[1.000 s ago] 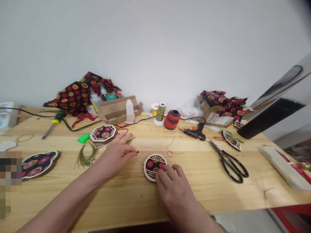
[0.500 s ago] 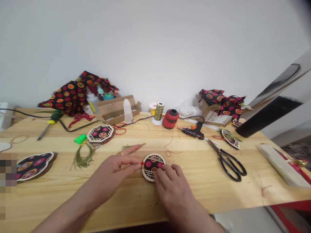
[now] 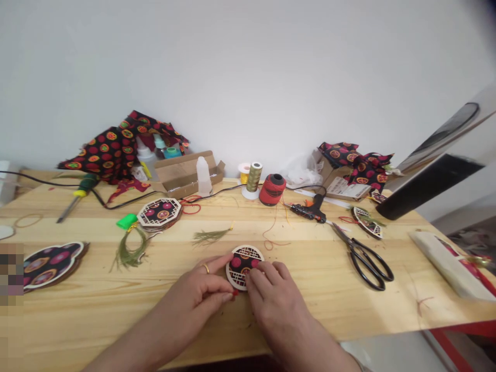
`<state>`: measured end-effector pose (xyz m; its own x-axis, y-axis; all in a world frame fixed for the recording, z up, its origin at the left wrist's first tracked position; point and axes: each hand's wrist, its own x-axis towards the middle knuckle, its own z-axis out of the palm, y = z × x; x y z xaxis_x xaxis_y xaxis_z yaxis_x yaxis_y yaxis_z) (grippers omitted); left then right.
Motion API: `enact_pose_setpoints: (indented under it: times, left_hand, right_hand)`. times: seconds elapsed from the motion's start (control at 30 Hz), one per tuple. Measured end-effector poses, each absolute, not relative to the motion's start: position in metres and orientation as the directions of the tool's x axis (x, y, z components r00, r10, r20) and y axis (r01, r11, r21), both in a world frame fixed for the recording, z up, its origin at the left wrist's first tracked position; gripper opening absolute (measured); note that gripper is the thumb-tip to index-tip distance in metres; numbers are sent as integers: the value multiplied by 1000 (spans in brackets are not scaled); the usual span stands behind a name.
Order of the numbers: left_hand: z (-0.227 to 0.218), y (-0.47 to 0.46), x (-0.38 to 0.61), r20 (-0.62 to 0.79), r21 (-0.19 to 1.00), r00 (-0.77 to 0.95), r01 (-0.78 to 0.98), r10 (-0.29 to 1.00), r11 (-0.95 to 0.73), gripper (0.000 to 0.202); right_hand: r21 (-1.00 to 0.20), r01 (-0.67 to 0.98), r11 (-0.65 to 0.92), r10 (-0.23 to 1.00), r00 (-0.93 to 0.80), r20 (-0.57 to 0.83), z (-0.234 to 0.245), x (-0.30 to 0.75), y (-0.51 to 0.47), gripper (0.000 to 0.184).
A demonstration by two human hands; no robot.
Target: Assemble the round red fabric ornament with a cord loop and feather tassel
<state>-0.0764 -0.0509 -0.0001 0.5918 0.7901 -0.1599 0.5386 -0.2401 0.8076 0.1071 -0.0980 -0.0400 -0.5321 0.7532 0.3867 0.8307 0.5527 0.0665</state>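
Pinching a small red tip (image 3: 234, 293) at the near rim of the round lattice disc (image 3: 244, 257), my left hand (image 3: 197, 295) is closed thumb to finger. My right hand (image 3: 277, 298) rests with loosely spread fingertips on the disc, toward the counter (image 3: 329, 315) front. I judge the tip could slip out, or the disc could skate on the smooth wood if pressure eases.

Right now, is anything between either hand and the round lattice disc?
Nothing visible. The left hand pinches a small red bit at the lower left edge of the round lattice disc; the right hand rests its fingers on its near side.
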Motion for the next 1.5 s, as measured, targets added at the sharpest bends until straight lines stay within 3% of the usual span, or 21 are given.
enact_pose_setpoints:
  times: [0.17, 0.3, 0.5, 0.73, 0.9, 1.0, 1.13, 1.23, 1.37, 1.5]
  left_hand:
    - [0, -50, -77, -154, 803, 596, 540, 788, -252, 23]
    - [1, -50, -77, -154, 806, 593, 537, 790, -246, 23]
    - [2, -50, -77, -165, 788, 600, 558, 783, -261, 23]
    - [0, -52, -78, -172, 765, 609, 578, 774, -284, 25]
    - [0, -51, -78, -180, 750, 619, 589, 765, -301, 26]
    - [1, -51, -79, -173, 722, 620, 608, 765, -330, 27]
    - [-3, -62, -83, -19, 597, 614, 640, 789, -484, 28]
    - [-17, -76, -83, 183, 469, 688, 566, 702, -678, 28]
    - [-46, -86, -76, 460, 324, 666, 490, 587, -810, 26]
    - [-61, -86, -69, 509, 267, 656, 495, 557, -827, 18]
  right_hand:
    - [-162, 893, 421, 858, -333, 391, -27, 111, -92, 26]
    - [-307, 901, 307, 937, -230, 261, -13, 115, -84, 42]
    - [-350, 843, 407, 911, -349, 220, -13, 112, -77, 64]
    - [-389, 843, 372, 928, -333, 167, -14, 109, -73, 55]
    - [-400, 847, 350, 937, -315, 152, -11, 110, -72, 61]
    - [-398, 878, 266, 964, -231, 134, -7, 111, -69, 50]
    - [-384, 897, 218, 975, -216, 49, 2, 115, -61, 30]
    - [-363, 902, 235, 968, -250, 5, 6, 117, -53, 18]
    - [-274, 914, 300, 949, -316, -16, 6, 116, -42, 24]
    - [-197, 938, 284, 951, -302, -71, 6, 112, -34, 25]
